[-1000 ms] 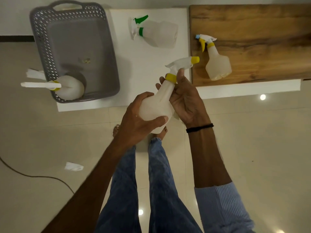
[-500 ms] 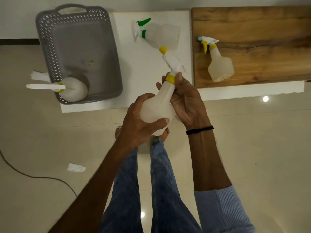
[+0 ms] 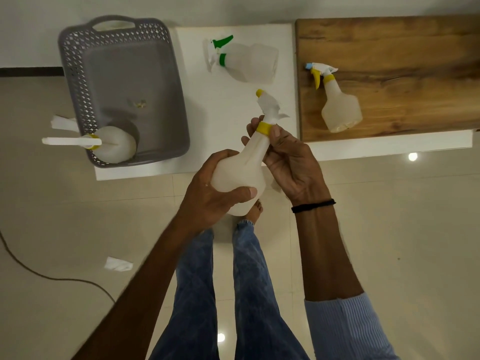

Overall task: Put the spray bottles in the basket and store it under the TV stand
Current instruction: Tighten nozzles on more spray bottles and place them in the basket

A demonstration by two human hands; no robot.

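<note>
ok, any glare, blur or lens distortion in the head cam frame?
Head view: ceiling-light glare spots on the glossy floor tiles; left forearm edges smeared by motion blur, while both hands and the held spray bottle stay fairly sharp; wide-angle bend along the wooden top edges; dim, warm lighting with soft shadows inside the basket.

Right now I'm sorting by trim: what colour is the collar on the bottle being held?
Yellow collar, clearest in the head view.

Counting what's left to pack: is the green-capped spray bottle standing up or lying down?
Lying down. The green-capped spray bottle rests on its side on the white surface, outside the basket.
</note>
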